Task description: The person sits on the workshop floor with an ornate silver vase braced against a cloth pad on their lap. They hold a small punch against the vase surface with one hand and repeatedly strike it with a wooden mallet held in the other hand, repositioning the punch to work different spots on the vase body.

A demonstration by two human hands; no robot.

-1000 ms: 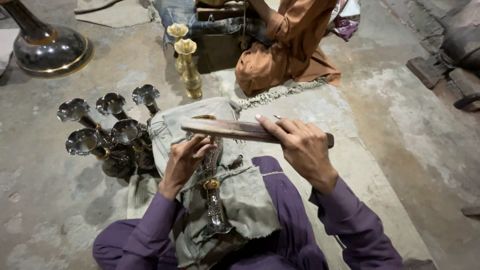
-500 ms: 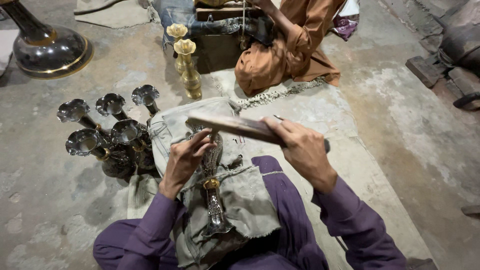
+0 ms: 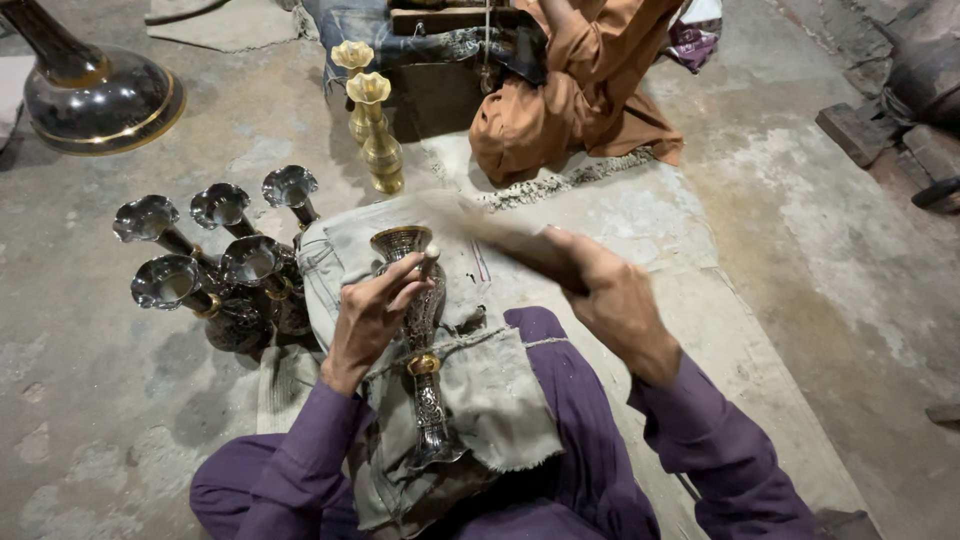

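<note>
No packages, signs or screens in view. One possible label: a small white slip (image 3: pixel 481 262) with a thin red and dark line along it, lying on the grey cloth (image 3: pixel 500 390) over the lap, just right of the vase (image 3: pixel 420 330) mouth. Narrow, upright strip shape. Too small to tell whether it is sewn on or loose.

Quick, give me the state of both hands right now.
Left hand: closed on a small pale peg-like tool, against the engraved metal vase.
Right hand: closed on a blurred wooden stick.
</note>
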